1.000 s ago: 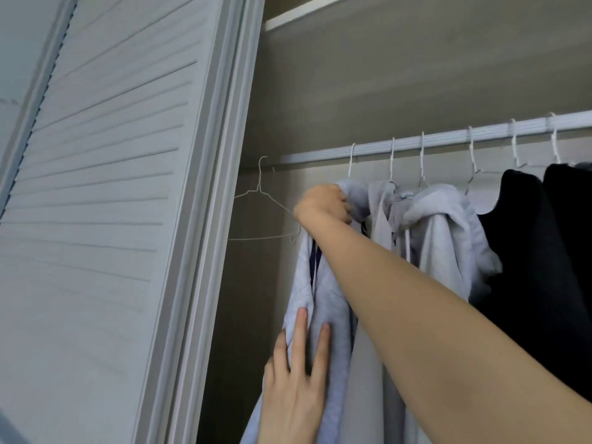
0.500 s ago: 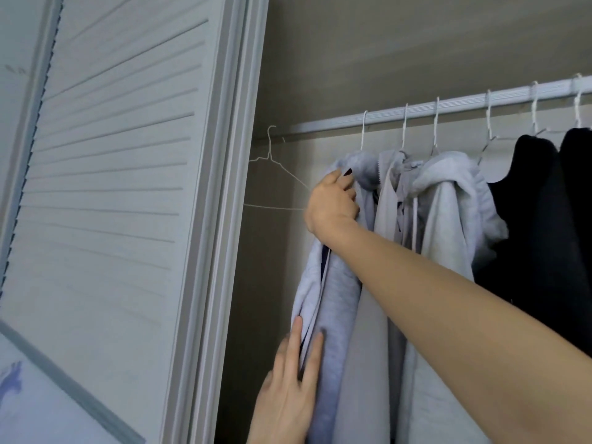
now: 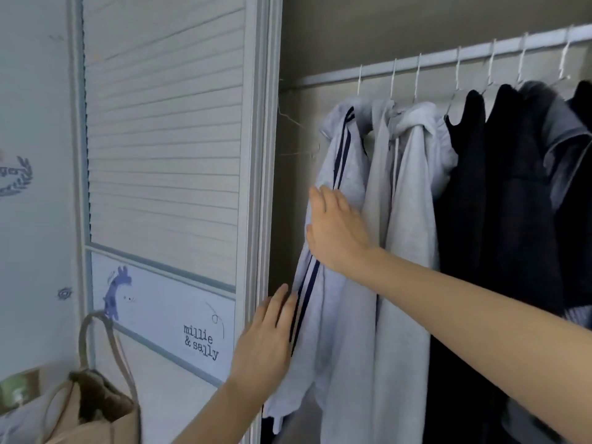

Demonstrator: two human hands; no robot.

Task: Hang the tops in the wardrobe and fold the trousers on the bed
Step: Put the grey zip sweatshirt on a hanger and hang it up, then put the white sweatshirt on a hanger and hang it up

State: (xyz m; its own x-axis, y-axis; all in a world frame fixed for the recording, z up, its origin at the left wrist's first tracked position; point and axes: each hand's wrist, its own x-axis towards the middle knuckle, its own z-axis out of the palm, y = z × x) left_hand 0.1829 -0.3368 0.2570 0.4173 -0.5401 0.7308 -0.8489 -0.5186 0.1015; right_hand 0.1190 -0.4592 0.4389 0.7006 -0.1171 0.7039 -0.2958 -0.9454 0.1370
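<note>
A light grey top with dark blue stripes hangs leftmost on the wardrobe rail. My right hand lies flat against its sleeve, fingers straight. Lower down, my left hand touches the same sleeve with straight fingers. Two more grey tops hang to the right of it, then several dark tops. No trousers or bed are in view.
An empty wire hanger hangs at the rail's left end, close to the wardrobe frame. The slatted sliding door fills the left. A brown paper bag with handles stands at the bottom left.
My right hand let go of the striped top's shoulder and dropped down onto its sleeve. The view swung left and down, showing the door panel and the bag.
</note>
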